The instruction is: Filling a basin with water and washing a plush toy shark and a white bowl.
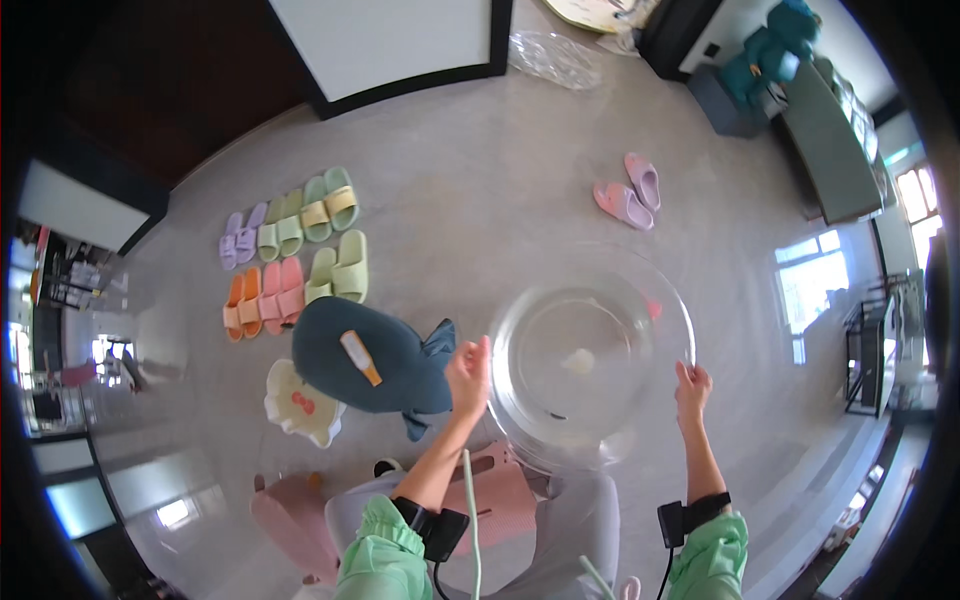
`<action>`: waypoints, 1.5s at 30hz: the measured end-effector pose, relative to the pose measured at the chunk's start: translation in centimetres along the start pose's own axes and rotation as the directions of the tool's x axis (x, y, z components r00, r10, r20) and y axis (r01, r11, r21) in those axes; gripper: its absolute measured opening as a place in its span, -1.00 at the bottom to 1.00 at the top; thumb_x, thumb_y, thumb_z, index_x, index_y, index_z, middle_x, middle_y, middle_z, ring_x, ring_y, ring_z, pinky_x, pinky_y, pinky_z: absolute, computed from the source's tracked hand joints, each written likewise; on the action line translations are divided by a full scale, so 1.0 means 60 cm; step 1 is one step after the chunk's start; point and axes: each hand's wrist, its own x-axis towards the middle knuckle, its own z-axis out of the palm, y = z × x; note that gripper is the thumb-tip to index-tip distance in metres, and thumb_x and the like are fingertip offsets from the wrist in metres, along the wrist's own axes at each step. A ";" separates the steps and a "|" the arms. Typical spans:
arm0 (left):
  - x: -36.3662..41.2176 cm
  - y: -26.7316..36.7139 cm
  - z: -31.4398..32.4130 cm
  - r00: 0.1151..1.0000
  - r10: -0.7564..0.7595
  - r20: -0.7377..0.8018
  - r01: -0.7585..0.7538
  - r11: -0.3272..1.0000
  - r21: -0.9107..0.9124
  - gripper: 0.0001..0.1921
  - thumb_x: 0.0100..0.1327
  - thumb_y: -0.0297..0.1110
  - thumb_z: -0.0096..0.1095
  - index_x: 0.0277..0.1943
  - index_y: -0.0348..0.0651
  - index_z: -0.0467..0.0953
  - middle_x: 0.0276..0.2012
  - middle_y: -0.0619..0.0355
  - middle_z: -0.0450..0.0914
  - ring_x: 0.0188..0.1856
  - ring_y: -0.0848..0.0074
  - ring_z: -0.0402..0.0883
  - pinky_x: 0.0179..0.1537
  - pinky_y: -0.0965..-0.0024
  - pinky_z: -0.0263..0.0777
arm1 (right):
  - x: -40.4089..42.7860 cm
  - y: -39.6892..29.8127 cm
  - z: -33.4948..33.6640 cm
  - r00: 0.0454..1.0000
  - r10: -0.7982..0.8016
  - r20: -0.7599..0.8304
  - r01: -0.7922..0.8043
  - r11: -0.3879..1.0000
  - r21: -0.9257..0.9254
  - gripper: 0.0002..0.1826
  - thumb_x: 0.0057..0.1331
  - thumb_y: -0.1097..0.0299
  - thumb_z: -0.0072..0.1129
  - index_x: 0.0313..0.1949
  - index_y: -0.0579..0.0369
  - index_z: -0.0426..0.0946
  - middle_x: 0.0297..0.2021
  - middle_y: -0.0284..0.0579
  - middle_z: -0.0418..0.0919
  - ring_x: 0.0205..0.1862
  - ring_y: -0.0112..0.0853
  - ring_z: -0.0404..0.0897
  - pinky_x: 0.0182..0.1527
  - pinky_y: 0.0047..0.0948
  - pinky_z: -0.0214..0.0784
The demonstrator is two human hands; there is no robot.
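A large round basin of clear plastic [510,420] is before me, with a small pale lump [579,361] and a dark bit at its bottom. My left hand [469,375] grips its left rim. Its right rim is in my right hand [693,384]. Left of my left hand is a dark blue cushion-like stool [360,337], bearing a brush with an orange handle [361,358]. Partly beneath the stool's edge in view stands a cream, scalloped basin with a red bow design [289,394].
Several pairs of slippers [281,294] are lined up on the floor at left. A pink-lilac pair [626,204] lies farther off, beyond the basin. Clear plastic wrap [555,60] lies near the far wall. A pink stool [487,499] is by my legs.
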 end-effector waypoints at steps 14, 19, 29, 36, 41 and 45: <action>0.186 -0.444 0.104 0.999 0.026 -0.039 -0.015 0.968 0.250 -0.52 0.28 -0.13 -0.25 -0.61 -0.39 0.22 -0.73 0.13 0.23 -0.62 0.53 0.15 -0.55 0.38 0.10 | 0.101 0.203 0.308 0.962 -0.272 -0.029 0.260 0.942 -0.210 -0.57 0.04 0.24 0.13 -0.73 0.24 0.15 -0.80 -0.14 0.11 -0.68 -0.40 0.04 -0.62 -0.37 -0.01; 0.199 -0.510 0.127 0.996 0.028 -0.083 -0.008 0.972 0.236 -0.51 0.27 -0.10 -0.26 -0.59 -0.41 0.25 -0.68 0.02 0.33 -0.59 0.40 0.30 -0.48 0.34 0.23 | 0.118 0.258 0.351 0.963 -0.269 -0.019 0.259 0.941 -0.217 -0.58 0.02 0.22 0.14 -0.72 0.25 0.19 -0.80 -0.10 0.18 -0.70 -0.37 0.11 -0.59 -0.36 0.04; 0.178 -0.545 0.159 0.990 0.037 -0.133 0.027 0.894 0.447 -0.48 0.27 -0.11 -0.35 -0.53 -0.44 0.37 -0.55 -0.24 0.42 -0.43 -0.07 0.38 -0.42 0.06 0.17 | 0.120 0.352 0.384 0.979 -0.204 -0.027 0.191 0.948 -0.253 -0.55 0.04 0.17 0.09 -0.73 0.27 0.16 -0.78 0.03 0.19 -0.69 -0.18 0.16 -0.56 -0.27 0.04; 0.163 -0.487 0.169 0.957 -0.220 -0.191 0.289 0.645 0.707 -0.49 0.25 -0.04 -0.44 -0.33 -0.32 0.41 -0.36 -0.08 0.52 -0.29 0.05 0.47 -0.25 0.09 0.32 | 0.142 0.353 0.344 0.947 -0.009 0.321 0.086 0.970 -0.226 -0.61 0.14 0.10 0.01 -0.56 0.24 0.31 -0.77 -0.13 0.35 -0.72 -0.48 0.37 -0.66 -0.46 0.21; 0.162 -0.460 0.171 0.939 -0.320 -0.123 0.316 0.667 0.675 -0.58 0.17 -0.10 -0.24 -0.01 -0.19 0.18 -0.07 -0.08 0.36 -0.06 0.08 0.35 -0.12 0.09 0.27 | 0.113 0.331 0.297 0.932 0.120 0.341 -0.048 0.976 -0.213 -0.62 0.18 0.08 -0.07 -0.27 0.19 0.31 -0.63 -0.11 0.46 -0.63 -0.42 0.49 -0.62 -0.47 0.31; 0.138 -0.432 0.183 0.976 -0.192 -0.104 0.201 0.603 0.772 -0.51 0.06 -0.25 -0.03 0.06 -0.17 0.09 0.04 -0.10 0.22 0.04 0.08 0.22 -0.06 0.13 0.23 | 0.073 0.363 0.273 0.949 0.062 0.310 0.053 0.936 -0.348 -0.59 0.18 0.09 -0.09 -0.14 0.17 0.28 -0.51 -0.07 0.49 -0.63 -0.37 0.49 -0.61 -0.48 0.32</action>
